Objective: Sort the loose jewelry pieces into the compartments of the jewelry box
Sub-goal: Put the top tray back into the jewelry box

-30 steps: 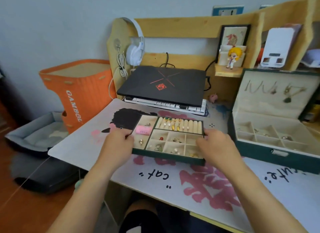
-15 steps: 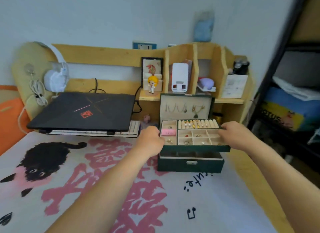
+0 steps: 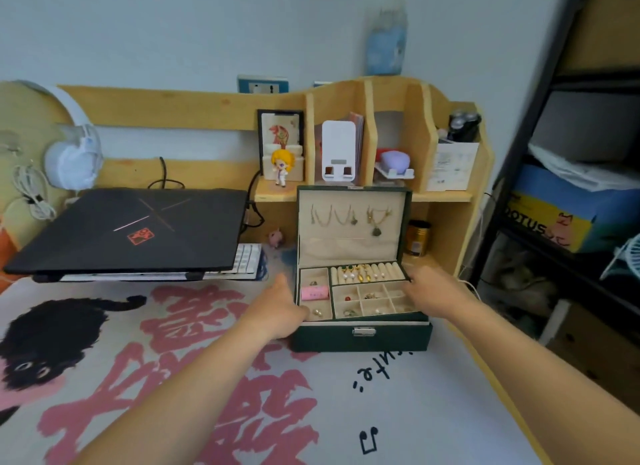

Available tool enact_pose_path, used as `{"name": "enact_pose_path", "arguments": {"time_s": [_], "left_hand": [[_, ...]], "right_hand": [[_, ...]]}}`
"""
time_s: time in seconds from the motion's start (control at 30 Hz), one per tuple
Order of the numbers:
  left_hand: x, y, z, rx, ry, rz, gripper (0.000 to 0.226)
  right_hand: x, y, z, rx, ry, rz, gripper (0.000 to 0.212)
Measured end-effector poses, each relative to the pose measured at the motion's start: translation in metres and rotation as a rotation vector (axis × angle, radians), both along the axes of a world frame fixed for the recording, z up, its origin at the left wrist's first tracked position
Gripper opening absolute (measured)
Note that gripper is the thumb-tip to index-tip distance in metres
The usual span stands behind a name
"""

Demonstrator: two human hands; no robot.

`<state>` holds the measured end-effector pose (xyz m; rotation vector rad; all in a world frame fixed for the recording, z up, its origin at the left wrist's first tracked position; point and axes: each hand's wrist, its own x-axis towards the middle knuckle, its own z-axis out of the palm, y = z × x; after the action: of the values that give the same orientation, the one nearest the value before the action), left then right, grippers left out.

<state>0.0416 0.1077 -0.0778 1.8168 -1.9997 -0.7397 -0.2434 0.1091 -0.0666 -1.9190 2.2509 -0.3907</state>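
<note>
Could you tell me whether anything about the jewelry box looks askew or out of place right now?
Yes: the divided tray sits slightly crooked on the green jewelry box, its front right corner overhanging the rim rather than seated flush. The left hand and right hand grip its ends.

- Left hand (image 3: 277, 309) and right hand (image 3: 429, 293) grip opposite ends of cream-lined compartment tray (image 3: 362, 296).
- Tray sits atop open dark green jewelry box (image 3: 360, 338).
- Necklaces (image 3: 346, 217) hang inside lid.
</note>
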Motion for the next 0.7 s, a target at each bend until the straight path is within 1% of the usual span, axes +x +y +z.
{"name": "enact_pose_path", "arguments": {"time_s": [0.03, 0.1, 0.13, 0.2, 0.27, 0.33, 0.37, 0.43, 0.5, 0.6, 0.7], "left_hand": [[0.004, -0.001, -0.001, -0.004, -0.010, 0.016, 0.056], [0.012, -0.001, 0.002, -0.025, -0.043, 0.047, 0.053], [0.017, -0.001, 0.003, -0.036, -0.042, 0.061, 0.047], [0.025, -0.002, 0.002, -0.045, -0.016, 0.069, 0.032], [0.030, -0.003, -0.002, -0.037, 0.033, 0.044, 0.020], [0.033, -0.001, -0.005, 0.000, 0.157, 0.037, 0.018], [0.034, 0.001, -0.005, 0.029, 0.229, 0.052, 0.015], [0.035, 0.005, -0.005, 0.095, 0.368, 0.113, 0.009], [0.038, 0.003, -0.006, 0.139, 0.520, 0.188, 0.017], [0.043, 0.007, -0.001, 0.211, 0.806, 0.271, 0.027], [0.048, 0.009, 0.001, 0.272, 0.962, 0.295, 0.045]], "right_hand": [[0.006, -0.001, -0.004, -0.017, 0.011, -0.012, 0.018], [0.019, -0.001, -0.011, -0.036, 0.076, -0.020, 0.017], [0.025, -0.001, -0.013, -0.044, 0.102, -0.016, 0.019], [0.033, 0.001, -0.013, -0.075, 0.083, -0.003, 0.020], [0.035, 0.002, 0.000, -0.194, 0.032, -0.013, 0.022], [0.031, -0.008, 0.025, -0.383, -0.028, -0.095, 0.032], [0.029, -0.015, 0.040, -0.449, -0.095, -0.128, 0.040], [0.030, -0.029, 0.066, -0.468, -0.266, -0.136, 0.055], [0.036, -0.042, 0.080, -0.421, -0.400, -0.084, 0.061], [0.047, -0.047, 0.082, -0.433, -0.521, -0.025, 0.052], [0.051, -0.032, 0.075, -0.525, -0.522, -0.073, 0.034]]}}
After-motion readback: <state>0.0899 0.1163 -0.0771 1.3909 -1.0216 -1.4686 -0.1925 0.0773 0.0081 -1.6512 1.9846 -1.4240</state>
